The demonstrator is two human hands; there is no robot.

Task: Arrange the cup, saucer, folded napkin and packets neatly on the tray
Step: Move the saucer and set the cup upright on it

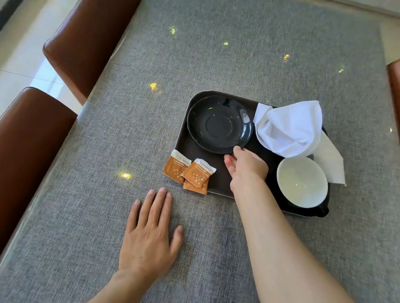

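Left hand (150, 236) flat, fingers spread; right hand (245, 166) fingers pinching one saucer (218, 124); three packets (190, 172).

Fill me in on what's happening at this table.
A person is arranging a coffee tray. The right hand touches the near rim of the dark saucer on the tray; the left hand rests flat on the table. The white cup and the crumpled napkin sit on the tray. Orange packets overlap its front-left edge.

Bare table (209, 59) beyond crowded tray (182, 132).
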